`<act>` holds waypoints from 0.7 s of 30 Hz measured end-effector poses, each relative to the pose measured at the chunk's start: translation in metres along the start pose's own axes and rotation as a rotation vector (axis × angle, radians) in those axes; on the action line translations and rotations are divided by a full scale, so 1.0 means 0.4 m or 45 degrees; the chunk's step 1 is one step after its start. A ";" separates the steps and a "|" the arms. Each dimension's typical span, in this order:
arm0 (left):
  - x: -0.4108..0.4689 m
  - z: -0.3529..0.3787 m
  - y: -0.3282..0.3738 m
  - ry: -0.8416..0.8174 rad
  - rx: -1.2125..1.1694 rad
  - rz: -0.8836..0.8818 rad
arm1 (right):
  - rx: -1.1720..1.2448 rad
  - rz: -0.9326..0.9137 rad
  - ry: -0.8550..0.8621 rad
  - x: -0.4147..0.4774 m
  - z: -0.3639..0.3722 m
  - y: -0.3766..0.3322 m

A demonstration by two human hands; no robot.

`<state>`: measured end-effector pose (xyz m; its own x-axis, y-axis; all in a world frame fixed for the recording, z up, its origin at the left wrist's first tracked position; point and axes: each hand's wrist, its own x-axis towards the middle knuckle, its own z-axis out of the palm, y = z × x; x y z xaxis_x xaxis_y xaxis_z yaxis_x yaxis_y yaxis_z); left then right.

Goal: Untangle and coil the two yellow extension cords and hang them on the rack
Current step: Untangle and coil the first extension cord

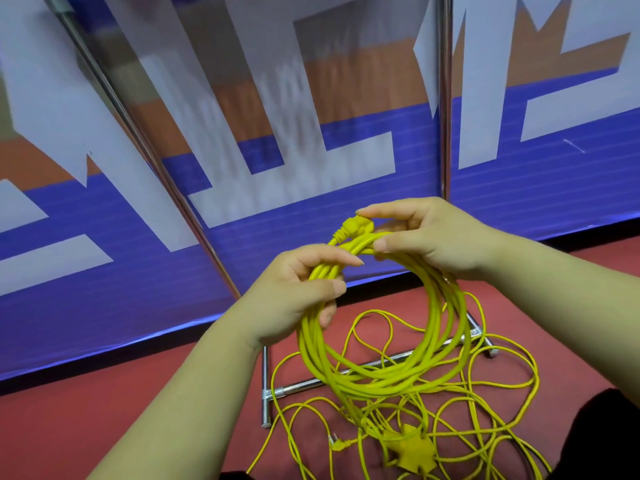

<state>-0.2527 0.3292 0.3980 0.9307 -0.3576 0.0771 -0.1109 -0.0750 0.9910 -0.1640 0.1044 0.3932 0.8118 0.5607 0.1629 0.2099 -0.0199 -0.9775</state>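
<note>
A thick yellow extension cord [374, 372] hangs as a coil of several loops in front of me. My left hand [294, 296] grips the bundled loops at the coil's upper left. My right hand [426, 233] pinches the top of the coil beside the cord's yellow plug [353, 227]. A second, thinner yellow cord [485, 386] lies tangled on the red floor below, with its small plug [337, 443] at the left. A yellow multi-socket block [412, 448] rests on the floor amid the tangle. The metal rack's poles [145, 140] rise behind, and its base bars [266, 389] stand on the floor.
A blue, white and orange banner wall [346, 133] stands right behind the rack. Red floor [86, 420] stretches to the left. A dark shape [602, 441] sits at the lower right corner.
</note>
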 end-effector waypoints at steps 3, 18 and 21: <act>0.005 -0.005 -0.005 -0.077 -0.123 -0.088 | -0.021 0.016 -0.022 0.005 0.011 0.015; -0.010 -0.063 0.019 0.979 -0.371 0.172 | -0.333 0.219 -0.084 -0.081 0.249 0.192; -0.013 -0.067 0.018 0.990 -0.501 0.221 | -0.282 0.298 -0.248 -0.080 0.299 0.239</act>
<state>-0.2488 0.3555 0.4076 0.9011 0.4102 0.1406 -0.2782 0.2980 0.9131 -0.2352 0.1837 0.2786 0.7375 0.6662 -0.1108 0.1611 -0.3329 -0.9291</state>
